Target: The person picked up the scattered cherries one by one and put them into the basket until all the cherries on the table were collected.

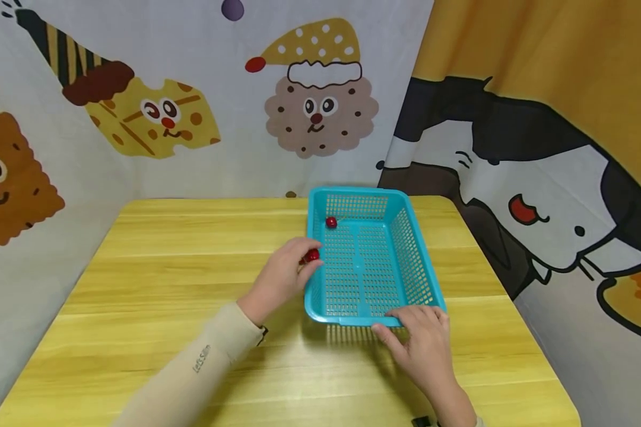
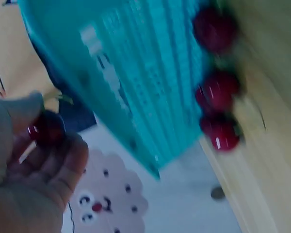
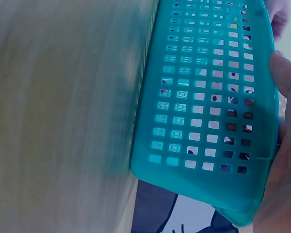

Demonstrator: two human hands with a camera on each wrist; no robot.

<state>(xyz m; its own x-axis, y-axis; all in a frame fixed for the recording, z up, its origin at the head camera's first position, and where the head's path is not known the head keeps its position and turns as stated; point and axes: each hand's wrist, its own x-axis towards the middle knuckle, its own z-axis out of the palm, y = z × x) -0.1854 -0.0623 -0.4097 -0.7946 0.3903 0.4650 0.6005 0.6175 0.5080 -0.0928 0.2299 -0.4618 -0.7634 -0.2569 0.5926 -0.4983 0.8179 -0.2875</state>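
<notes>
My left hand (image 1: 284,270) is at the left rim of a turquoise plastic basket (image 1: 438,296). Between its thumb and fingers it pinches a dark red cherry (image 2: 47,128) by its green stem side, as the left wrist view shows. Inside the basket, near the far left corner, lies another cherry (image 1: 331,222). Beside the basket's outer wall on the table are several cherries (image 2: 215,29), mostly hidden by my left hand in the head view. My right hand (image 1: 422,347) grips the near rim at its right end, thumb (image 3: 285,73) outside the wall.
The basket stands on a yellow wood-grain table (image 1: 192,267), toward its far right part. Behind the table hangs a white cloth (image 1: 203,35) printed with cartoon biscuits, and at the right a yellow cloth (image 1: 539,47) with a cartoon animal.
</notes>
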